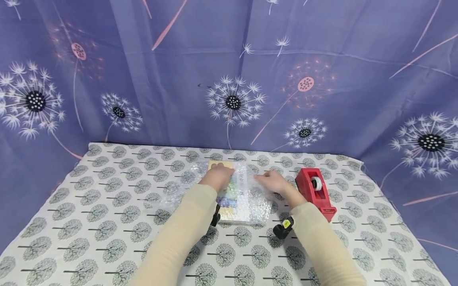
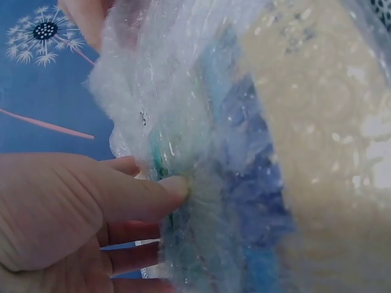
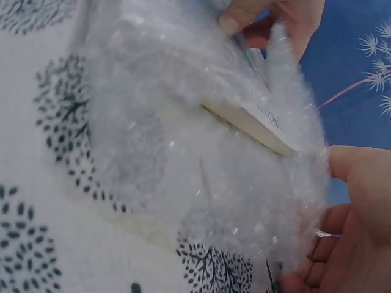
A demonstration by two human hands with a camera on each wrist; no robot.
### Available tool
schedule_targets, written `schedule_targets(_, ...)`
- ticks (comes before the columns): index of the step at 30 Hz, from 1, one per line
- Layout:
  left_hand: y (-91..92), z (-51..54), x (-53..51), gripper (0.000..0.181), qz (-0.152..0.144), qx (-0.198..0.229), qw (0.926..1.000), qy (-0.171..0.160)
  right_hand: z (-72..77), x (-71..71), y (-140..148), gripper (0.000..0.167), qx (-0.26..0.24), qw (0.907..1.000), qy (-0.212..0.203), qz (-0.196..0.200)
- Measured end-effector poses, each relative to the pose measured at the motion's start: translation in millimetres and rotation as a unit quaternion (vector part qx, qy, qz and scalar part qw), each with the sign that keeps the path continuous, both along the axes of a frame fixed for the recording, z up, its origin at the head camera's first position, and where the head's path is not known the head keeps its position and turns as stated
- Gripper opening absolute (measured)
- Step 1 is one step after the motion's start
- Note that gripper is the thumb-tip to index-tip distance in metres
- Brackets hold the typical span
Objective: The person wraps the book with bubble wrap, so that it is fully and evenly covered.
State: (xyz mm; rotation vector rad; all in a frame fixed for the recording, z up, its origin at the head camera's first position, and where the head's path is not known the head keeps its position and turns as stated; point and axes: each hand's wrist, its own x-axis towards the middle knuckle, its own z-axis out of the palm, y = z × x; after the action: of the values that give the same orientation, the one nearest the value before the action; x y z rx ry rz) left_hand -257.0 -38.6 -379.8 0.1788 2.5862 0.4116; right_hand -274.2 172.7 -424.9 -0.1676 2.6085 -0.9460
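Note:
A book with a yellow, green and blue cover lies on the patterned cloth, partly covered by clear bubble wrap. My left hand is over its upper part; in the left wrist view the left hand pinches the wrapped edge between thumb and fingers. My right hand is at the right side of the wrap. In the right wrist view the right hand grips the loose edge of the bubble wrap, and a corner of the book shows through the film.
A red tape dispenser with a roll of tape stands just right of my right hand. Loose bubble wrap spreads left of the book on the tree-print cloth. A blue dandelion-print curtain hangs behind.

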Motion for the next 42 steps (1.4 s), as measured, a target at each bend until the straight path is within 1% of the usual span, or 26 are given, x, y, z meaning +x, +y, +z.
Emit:
schedule_targets(1,-0.7,-0.1,-0.1,0.09,0.01,0.012,0.9999,-0.004,-0.4,0.7,0,0.069,-0.006,0.9999,-0.009,-0.004)
schedule_targets(3,-2.2,-0.6,-0.8,0.092,0.016,0.023,0.9996,-0.008,0.4,2.9,1,0.071,-0.026,0.9994,-0.02,-0.013)
schedule_targets(5,-3.5,-1.4,-1.6,0.091,0.016,0.03,0.9994,-0.008,1.5,5.0,0,0.069,-0.062,0.9974,-0.031,-0.022)
schedule_targets(7,-4.6,-2.5,-2.8,0.087,0.012,0.031,0.9994,-0.006,3.4,7.9,0,0.066,-0.107,0.9929,-0.045,-0.029)
schedule_targets(9,-5.5,-3.3,-3.9,0.085,0.006,0.028,0.9996,-0.005,5.1,10.9,0,0.066,-0.156,0.9857,-0.057,-0.029)
schedule_targets(11,-6.1,-4.0,-4.9,0.082,-0.002,0.019,0.9998,0.001,5.8,13.9,1,0.069,-0.206,0.9754,-0.074,-0.027)
schedule_targets(13,-7.2,-4.5,-6.0,0.079,-0.015,0.0,0.9998,0.009,5.0,16.4,0,0.072,-0.263,0.9598,-0.098,-0.015)
schedule_targets(15,-8.7,-4.8,-6.9,0.076,-0.028,-0.02,0.9992,0.019,1.8,17.3,-2,0.074,-0.321,0.9395,-0.118,-0.003)
schedule_targets(18,-10.6,-5.2,-8.3,0.072,-0.043,-0.04,0.9978,0.029,-7.1,17.2,-8,0.077,-0.393,0.91,-0.133,-0.008)
schedule_targets(19,-11.1,-5.4,-8.5,0.071,-0.044,-0.04,0.9978,0.029,-11.0,16.8,-10,0.077,-0.401,0.9075,-0.123,-0.015)
schedule_targets(20,-11.3,-5.7,-8.8,0.071,-0.047,-0.039,0.9977,0.028,-15.0,16.9,-13,0.076,-0.408,0.9057,-0.11,-0.036)
schedule_targets(21,-11.4,-5.9,-9.0,0.071,-0.05,-0.038,0.9976,0.029,-19.1,17.1,-16,0.074,-0.41,0.9051,-0.093,-0.06)
schedule_targets(23,-11.4,-6.2,-8.5,0.07,-0.051,-0.031,0.9978,0.028,-26.6,17.2,-23,0.066,-0.391,0.9121,-0.052,-0.111)
schedule_targets(25,-10.9,-6.3,-7.6,0.068,-0.047,-0.02,0.9983,0.027,-32.8,17.1,-31,0.055,-0.361,0.9194,0.003,-0.156)
schedule_targets(26,-10.5,-6.4,-7.1,0.067,-0.046,-0.015,0.9984,0.03,-34.9,17.0,-35,0.05,-0.352,0.9193,0.025,-0.174)
schedule_targets(27,-10.1,-6.2,-6.3,0.067,-0.045,-0.011,0.9985,0.031,-36.9,15.8,-38,0.045,-0.347,0.9185,0.047,-0.183)
schedule_targets(28,-9.9,-5.9,-5.7,0.066,-0.041,-0.006,0.9987,0.031,-38.6,14.0,-42,0.045,-0.339,0.9195,0.071,-0.185)
schedule_targets(30,-9.5,-5.0,-4.8,0.066,-0.04,-0.005,0.9986,0.034,-39.8,10.6,-48,0.048,-0.332,0.9212,0.099,-0.178)
schedule_targets(32,-9.4,-4.6,-4.3,0.067,-0.04,-0.006,0.9984,0.039,-38.7,7.5,-52,0.053,-0.323,0.9268,0.104,-0.16)
schedule_targets(33,-9.3,-5.3,-4.7,0.068,-0.04,-0.008,0.9984,0.04,-32.8,9.1,-55,0.054,-0.325,0.929,0.102,-0.146)
schedule_targets(34,-9.5,-5.9,-4.8,0.068,-0.038,-0.008,0.9985,0.039,-26.5,11.3,-57,0.055,-0.317,0.9335,0.094,-0.138)
schedule_targets(35,-9.6,-6.7,-5.0,0.069,-0.038,-0.008,0.9984,0.041,-21.9,12.5,-60,0.055,-0.318,0.9347,0.082,-0.135)
schedule_targets(37,-10.4,-8.5,-5.5,0.07,-0.038,-0.008,0.9981,0.047,-18.1,13.0,-63,0.055,-0.327,0.9336,0.068,-0.13)
schedule_targets(39,-11.7,-10.0,-5.8,0.071,-0.039,-0.009,0.9978,0.052,-17.3,12.3,-66,0.055,-0.343,0.9288,0.057,-0.129)
schedule_targets(41,-11.5,-10.7,-5.1,0.074,-0.032,0.0,0.998,0.054,-28.1,6.2,-65,0.056,-0.349,0.9257,0.057,-0.135)
schedule_targets(42,-11.6,-11.2,-4.8,0.077,-0.026,0.006,0.9982,0.054,-31.8,4.8,-64,0.056,-0.347,0.9258,0.059,-0.137)
